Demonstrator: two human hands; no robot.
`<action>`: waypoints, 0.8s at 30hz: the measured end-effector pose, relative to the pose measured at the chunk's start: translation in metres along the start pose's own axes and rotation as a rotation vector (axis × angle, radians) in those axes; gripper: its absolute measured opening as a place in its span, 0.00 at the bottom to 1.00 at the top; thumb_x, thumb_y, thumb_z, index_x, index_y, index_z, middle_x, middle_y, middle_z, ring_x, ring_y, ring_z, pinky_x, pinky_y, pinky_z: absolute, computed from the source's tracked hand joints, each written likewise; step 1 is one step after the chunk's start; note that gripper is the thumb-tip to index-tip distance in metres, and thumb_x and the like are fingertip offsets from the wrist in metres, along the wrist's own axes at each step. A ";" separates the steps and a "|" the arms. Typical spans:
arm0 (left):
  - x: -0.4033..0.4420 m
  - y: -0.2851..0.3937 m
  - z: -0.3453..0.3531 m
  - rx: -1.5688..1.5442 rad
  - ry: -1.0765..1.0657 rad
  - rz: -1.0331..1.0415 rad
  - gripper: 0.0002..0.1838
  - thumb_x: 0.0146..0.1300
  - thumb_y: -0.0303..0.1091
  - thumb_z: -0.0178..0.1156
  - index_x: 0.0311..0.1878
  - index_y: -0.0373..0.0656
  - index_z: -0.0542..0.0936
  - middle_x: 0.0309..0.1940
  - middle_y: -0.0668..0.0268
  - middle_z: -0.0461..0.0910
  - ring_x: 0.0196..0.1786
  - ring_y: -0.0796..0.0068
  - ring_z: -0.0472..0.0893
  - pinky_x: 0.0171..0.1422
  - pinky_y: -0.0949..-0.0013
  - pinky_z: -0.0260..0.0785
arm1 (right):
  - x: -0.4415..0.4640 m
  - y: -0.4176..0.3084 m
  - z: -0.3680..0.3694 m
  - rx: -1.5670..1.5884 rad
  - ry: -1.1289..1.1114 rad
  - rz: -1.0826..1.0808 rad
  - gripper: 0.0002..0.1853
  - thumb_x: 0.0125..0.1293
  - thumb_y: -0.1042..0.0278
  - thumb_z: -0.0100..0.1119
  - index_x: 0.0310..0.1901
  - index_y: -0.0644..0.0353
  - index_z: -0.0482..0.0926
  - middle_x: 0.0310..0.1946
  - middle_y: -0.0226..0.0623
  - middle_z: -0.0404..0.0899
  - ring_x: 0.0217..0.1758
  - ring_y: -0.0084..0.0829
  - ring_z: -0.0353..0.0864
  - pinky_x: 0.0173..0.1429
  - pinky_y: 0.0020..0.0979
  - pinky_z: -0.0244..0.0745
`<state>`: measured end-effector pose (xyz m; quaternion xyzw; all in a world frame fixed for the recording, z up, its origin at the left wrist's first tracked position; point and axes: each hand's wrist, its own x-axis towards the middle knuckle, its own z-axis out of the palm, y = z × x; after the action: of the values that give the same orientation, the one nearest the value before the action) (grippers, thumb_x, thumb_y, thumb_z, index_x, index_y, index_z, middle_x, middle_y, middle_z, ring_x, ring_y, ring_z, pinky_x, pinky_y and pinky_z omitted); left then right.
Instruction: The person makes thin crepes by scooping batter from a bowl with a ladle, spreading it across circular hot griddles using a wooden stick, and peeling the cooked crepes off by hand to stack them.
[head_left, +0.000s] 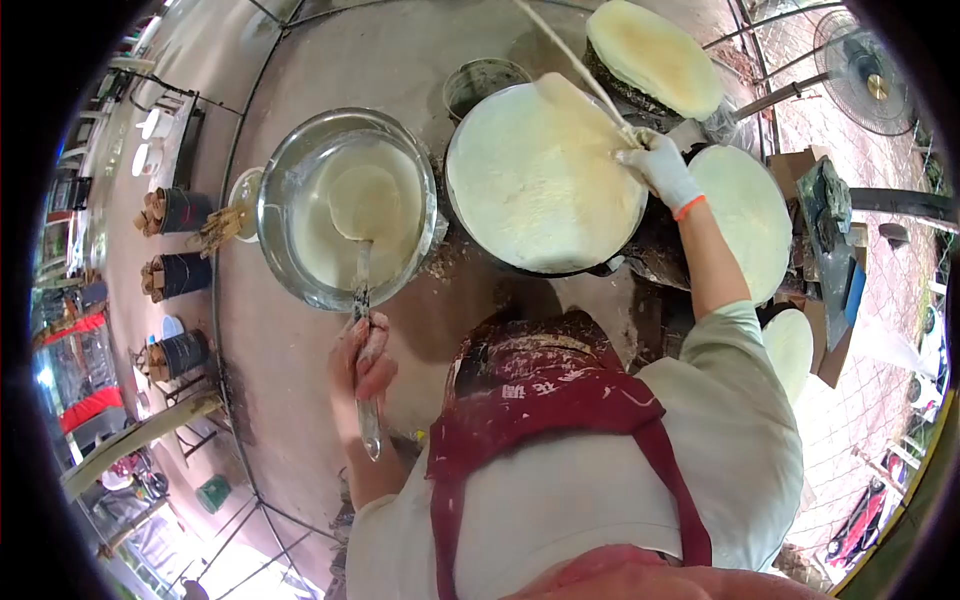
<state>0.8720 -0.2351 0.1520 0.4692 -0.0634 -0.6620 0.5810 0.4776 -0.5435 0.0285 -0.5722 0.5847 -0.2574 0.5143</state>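
Round, creamy-white sheet (540,185), centre, on a dark-edged support, right of a wide silvery metal bowl (428,215), presumably within easy reach of both hands. The left hand (366,360) is clamped on a long-handled metal ladle (364,265), dipping into pale liquid; the gloved right hand (665,172) grips a thin pale stick (572,52). Maroon apron (535,418): white characters, not clearly legible.

Stick (572,58): far end cut off by top edge. Dark pot (478,84): near side hidden behind large pale disc (540,185). Small pale disc (790,350): partly hidden by sleeve (745,400). Far-left background items: too small to identify.
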 end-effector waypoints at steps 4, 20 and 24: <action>0.010 0.002 0.004 0.008 0.027 0.003 0.14 0.74 0.38 0.47 0.47 0.34 0.73 0.13 0.82 0.59 0.05 0.92 0.52 0.12 0.81 0.42 | -0.031 -0.091 -0.022 0.083 -0.103 0.031 0.21 0.57 0.67 0.66 0.51 0.66 0.76 0.30 0.28 0.82 0.14 0.11 0.62 0.16 0.16 0.54; 0.053 -0.061 0.131 -0.138 0.085 0.073 0.12 0.72 0.34 0.48 0.44 0.33 0.74 0.16 0.79 0.59 0.08 0.92 0.53 0.13 0.81 0.44 | 0.082 -0.297 -0.220 -0.941 0.081 -0.554 0.14 0.49 0.64 0.64 0.38 0.60 0.84 0.33 0.44 0.84 0.33 0.40 0.81 0.40 0.33 0.75; 0.069 -0.074 0.153 -0.149 0.091 0.045 0.13 0.72 0.34 0.47 0.44 0.32 0.75 0.15 0.77 0.60 0.07 0.89 0.52 0.12 0.81 0.44 | 0.135 -0.254 -0.211 -1.345 0.190 -0.688 0.15 0.55 0.61 0.60 0.42 0.58 0.82 0.33 0.44 0.84 0.34 0.41 0.82 0.39 0.39 0.76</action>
<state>0.7214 -0.3392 0.1519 0.4527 0.0019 -0.6298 0.6311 0.4158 -0.7840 0.2843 -0.8877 0.4460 -0.0397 -0.1068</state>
